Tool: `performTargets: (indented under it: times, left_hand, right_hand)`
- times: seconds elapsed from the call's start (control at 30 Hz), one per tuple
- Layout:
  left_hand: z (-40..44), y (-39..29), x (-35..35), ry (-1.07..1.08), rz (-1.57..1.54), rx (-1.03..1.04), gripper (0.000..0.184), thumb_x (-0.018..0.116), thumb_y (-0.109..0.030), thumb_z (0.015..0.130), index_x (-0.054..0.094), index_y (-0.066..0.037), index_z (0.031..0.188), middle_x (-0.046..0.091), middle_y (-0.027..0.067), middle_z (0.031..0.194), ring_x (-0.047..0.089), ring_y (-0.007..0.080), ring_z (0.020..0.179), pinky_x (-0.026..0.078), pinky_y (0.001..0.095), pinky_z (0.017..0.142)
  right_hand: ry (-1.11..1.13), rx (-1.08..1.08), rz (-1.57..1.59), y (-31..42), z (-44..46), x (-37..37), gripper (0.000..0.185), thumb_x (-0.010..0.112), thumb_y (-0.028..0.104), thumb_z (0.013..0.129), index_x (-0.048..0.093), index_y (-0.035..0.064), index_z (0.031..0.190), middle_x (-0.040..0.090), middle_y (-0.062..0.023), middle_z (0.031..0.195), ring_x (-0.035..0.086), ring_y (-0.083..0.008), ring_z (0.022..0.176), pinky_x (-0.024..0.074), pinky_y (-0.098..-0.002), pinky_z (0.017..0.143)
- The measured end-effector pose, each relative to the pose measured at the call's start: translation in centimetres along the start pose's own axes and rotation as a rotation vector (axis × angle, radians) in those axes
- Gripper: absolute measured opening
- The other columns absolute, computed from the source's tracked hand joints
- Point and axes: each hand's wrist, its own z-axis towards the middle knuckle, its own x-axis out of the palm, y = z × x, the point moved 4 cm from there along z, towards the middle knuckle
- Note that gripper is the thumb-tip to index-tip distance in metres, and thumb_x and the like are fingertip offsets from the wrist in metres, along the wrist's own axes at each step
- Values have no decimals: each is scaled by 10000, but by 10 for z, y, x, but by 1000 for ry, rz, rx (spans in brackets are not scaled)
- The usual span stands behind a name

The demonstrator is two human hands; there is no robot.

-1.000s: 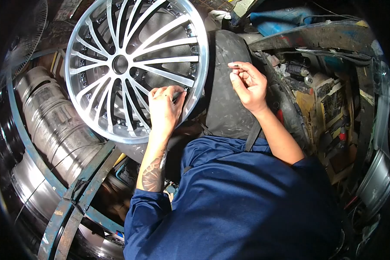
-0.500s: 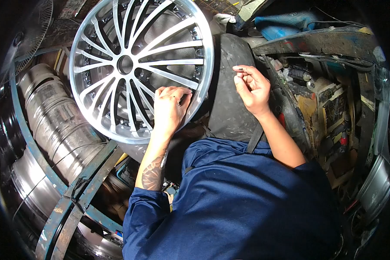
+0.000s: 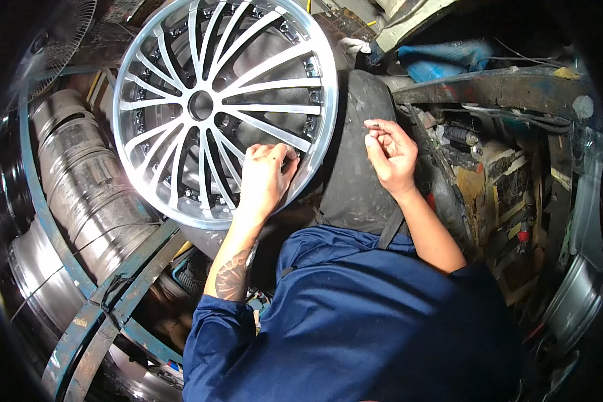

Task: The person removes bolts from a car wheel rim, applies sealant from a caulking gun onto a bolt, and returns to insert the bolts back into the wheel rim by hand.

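A silver multi-spoke wheel rim (image 3: 201,106) with black gaps between its spokes lies in front of me at the upper left. My left hand (image 3: 266,175) rests over the rim's lower right edge, its fingers curled and pinched together near a spoke end; what they hold, if anything, is hidden. To the right of the rim, my right hand (image 3: 391,158) is raised above a dark padded surface (image 3: 358,151). Its fingers are curled, with a small dark piece near the tip of the index finger, too small to name.
Stacked metal rims (image 3: 87,181) stand at the left behind a blue metal frame (image 3: 141,278). A fan (image 3: 63,40) is at the upper left. Blue plastic (image 3: 445,59) lies at the upper right, above cluttered shelving with wood and bottles.
The whole view has shifted, so the rim appears lower and further right. My left hand stays at the rim's edge with its fingers slightly re-bent. My right hand keeps nearly the same pose.
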Motion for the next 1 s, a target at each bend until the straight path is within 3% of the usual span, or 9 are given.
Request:
performTargets:
  times: [0.17,1.0]
  left_hand:
    - [-1,3,1,16,-47,-18,157,761,-141,763,647,-74,847,672,101,823,627,308,843,428,411,921]
    - [4,1,1,81,58,97,151,724,-117,751,607,-79,840,658,90,799,634,265,846,434,381,860]
  right_hand:
    - [-1,6,-19,1,0,0,253,597,-81,870,618,-33,1117,571,-9,877,516,-15,673,404,-157,560]
    - [3,11,-31,0,1,1,252,600,-79,869,614,-35,1116,573,-18,887,502,-16,664,395,-159,543]
